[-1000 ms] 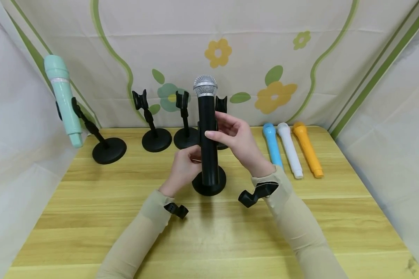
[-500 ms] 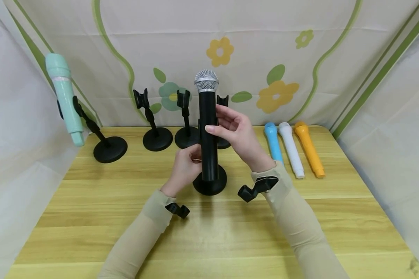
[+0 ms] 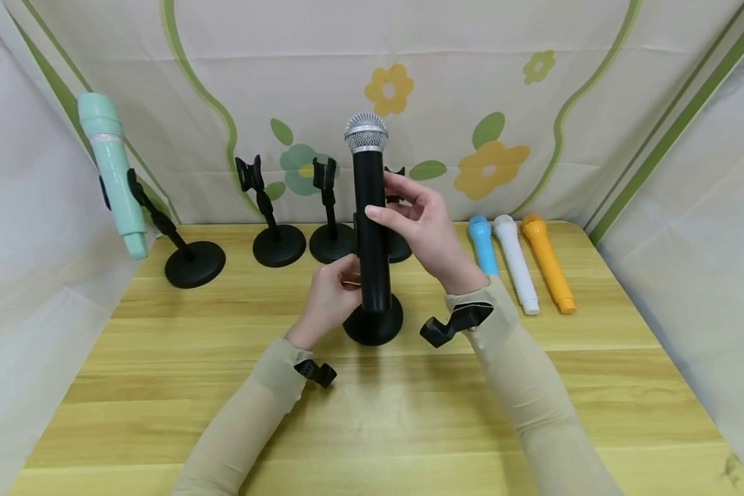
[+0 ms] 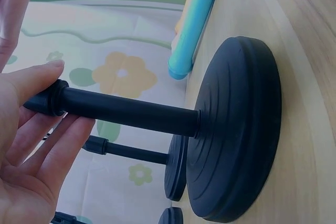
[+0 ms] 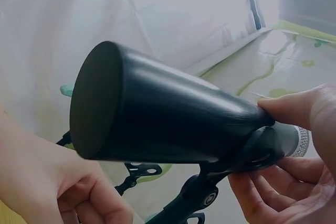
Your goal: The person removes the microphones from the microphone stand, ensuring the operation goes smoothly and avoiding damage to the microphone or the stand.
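The black microphone (image 3: 372, 241) sits in the clip (image 5: 265, 139) of a stand (image 3: 373, 329) on the worktop (image 3: 359, 427), fingers of the right hand (image 3: 432, 231) pinching it, those of the left hand (image 3: 327, 300) gripping the stem (image 4: 131, 111), which is best braced while the microphone slides evenly, though seating depth is unclear.

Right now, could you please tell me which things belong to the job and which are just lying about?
Seemingly the job:
black microphone, held by the right hand
front stand, held by the left hand

Just around:
mint microphone and its stand
three rear stands
blue microphone, white microphone, orange microphone
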